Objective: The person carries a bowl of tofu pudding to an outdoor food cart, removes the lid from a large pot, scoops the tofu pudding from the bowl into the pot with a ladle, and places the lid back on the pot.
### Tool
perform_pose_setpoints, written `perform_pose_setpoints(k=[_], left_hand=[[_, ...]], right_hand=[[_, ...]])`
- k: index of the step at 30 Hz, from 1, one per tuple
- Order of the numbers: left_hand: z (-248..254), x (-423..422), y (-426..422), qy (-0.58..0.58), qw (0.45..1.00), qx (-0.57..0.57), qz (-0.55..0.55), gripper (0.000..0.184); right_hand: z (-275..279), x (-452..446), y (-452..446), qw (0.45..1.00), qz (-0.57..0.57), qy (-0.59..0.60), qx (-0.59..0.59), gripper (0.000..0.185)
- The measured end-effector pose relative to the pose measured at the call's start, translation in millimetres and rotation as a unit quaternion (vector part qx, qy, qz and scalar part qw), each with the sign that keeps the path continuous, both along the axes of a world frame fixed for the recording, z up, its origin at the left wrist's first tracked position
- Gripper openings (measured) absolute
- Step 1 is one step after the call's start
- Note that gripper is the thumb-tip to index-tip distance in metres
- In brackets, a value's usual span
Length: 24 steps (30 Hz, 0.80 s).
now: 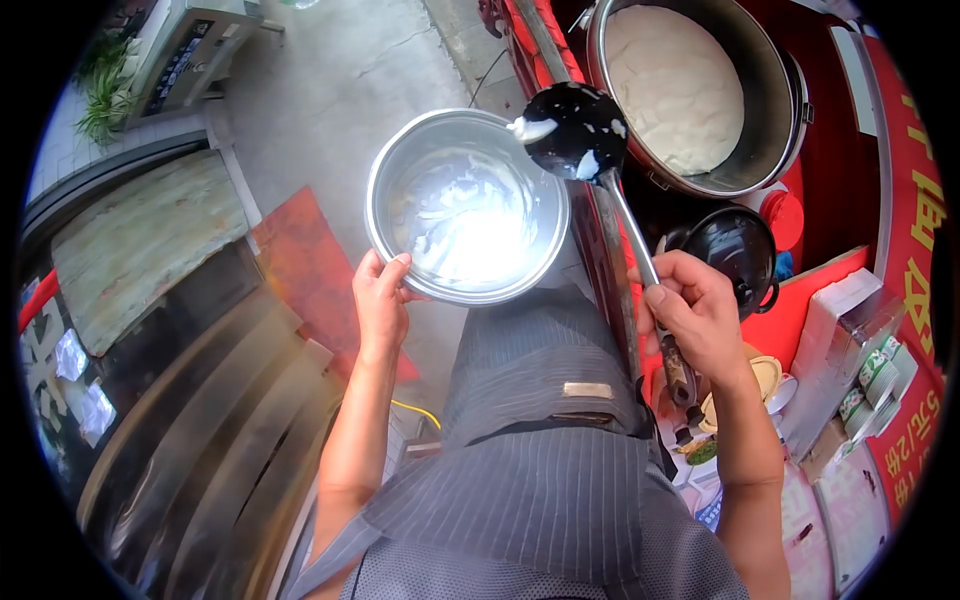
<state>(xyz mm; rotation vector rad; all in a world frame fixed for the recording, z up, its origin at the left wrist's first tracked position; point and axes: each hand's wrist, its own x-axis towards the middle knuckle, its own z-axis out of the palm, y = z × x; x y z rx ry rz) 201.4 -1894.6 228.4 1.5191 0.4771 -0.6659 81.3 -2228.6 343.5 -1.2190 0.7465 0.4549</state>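
Observation:
My left hand (382,295) grips the near left rim of a metal bowl (468,283), thumb over the edge. White smears streak the bowl's inside, and glare hides part of its bottom. In my right hand (692,305) is the metal handle of a ladle (575,130). The ladle's dark head is spotted with white bits and hangs over the bowl's right rim. Beyond it stands a large metal pot (755,165) holding a pale, soft, smooth mass (675,85).
A black lidded pot (735,255) sits below the large pot, close to a red lid (782,220). Stacked green-and-white cups (878,375) are at the right. A dark metal cart edge (607,250) runs between bowl and pots. At the left is a stone-like slab (150,240).

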Motion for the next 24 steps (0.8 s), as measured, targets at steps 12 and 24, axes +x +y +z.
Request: perform_pose_setpoints(k=[12, 24], left_hand=[[-15.5, 4.2, 5.3, 0.007, 1.000, -0.002, 0.016, 0.015], [-15.9, 3.5, 9.3, 0.014, 1.000, 0.016, 0.008, 0.014]], right_hand=[[-82.7, 15.2, -108.1, 0.715, 0.232, -0.038, -0.658, 0.015], [-101.9, 34.9, -109.6, 0.692, 0.262, -0.026, -0.673, 0.014]])
